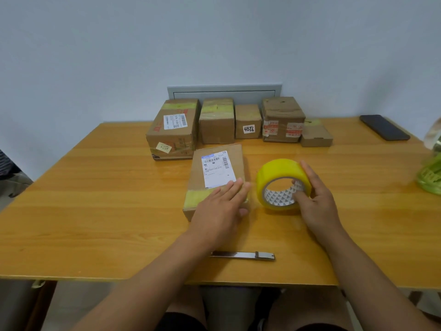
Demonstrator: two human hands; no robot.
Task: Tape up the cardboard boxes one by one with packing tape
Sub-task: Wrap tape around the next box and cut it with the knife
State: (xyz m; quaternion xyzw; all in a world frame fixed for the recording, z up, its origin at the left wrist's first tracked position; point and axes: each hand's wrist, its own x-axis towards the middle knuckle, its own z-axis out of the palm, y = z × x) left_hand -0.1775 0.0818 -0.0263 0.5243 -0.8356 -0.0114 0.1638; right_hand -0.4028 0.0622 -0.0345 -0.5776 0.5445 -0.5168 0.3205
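Note:
A flat cardboard box point(217, 173) with a white shipping label lies in the middle of the wooden table point(95, 211). A strip of yellowish tape crosses its near end. My left hand point(222, 206) rests flat on that taped end, fingers straight. To the right stands a roll of yellow packing tape point(281, 180) on its edge. My right hand point(315, 199) grips the roll, thumb inside the core and fingers over the outer rim. Several more cardboard boxes point(174, 130) stand in a row at the back of the table, some with yellow tape across their tops.
A metal utility knife point(243, 255) lies near the table's front edge between my forearms. A dark phone point(384, 127) lies at the back right. A green plastic item point(432, 173) sits at the right edge. A white wall stands behind the table.

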